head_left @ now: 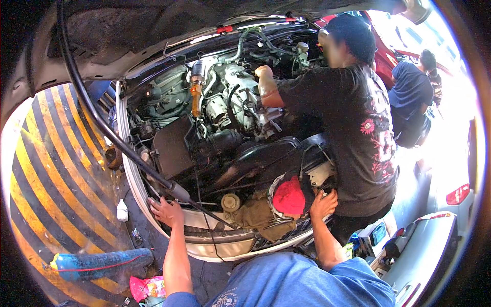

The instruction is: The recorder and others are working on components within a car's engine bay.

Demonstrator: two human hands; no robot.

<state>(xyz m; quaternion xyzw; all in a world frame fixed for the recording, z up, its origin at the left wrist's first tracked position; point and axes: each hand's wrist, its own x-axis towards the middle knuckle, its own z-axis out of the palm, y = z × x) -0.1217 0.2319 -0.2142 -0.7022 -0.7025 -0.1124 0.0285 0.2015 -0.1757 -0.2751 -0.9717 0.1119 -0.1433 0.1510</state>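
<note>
Harsh daylight glare at right; shadowed, fisheye-bent edges.

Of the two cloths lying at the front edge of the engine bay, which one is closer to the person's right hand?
The red cloth: it lies just left of the right hand, while the olive-brown cloth sits farther left, toward the left hand.

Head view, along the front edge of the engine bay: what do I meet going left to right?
White bottle → left hand on the bay's rim → round tan cap → red cloth → right hand → co-worker in a dark shirt.

Rag (289, 197) in engine bay (215, 133), between left hand (166, 211) and right hand (323, 203)
</note>
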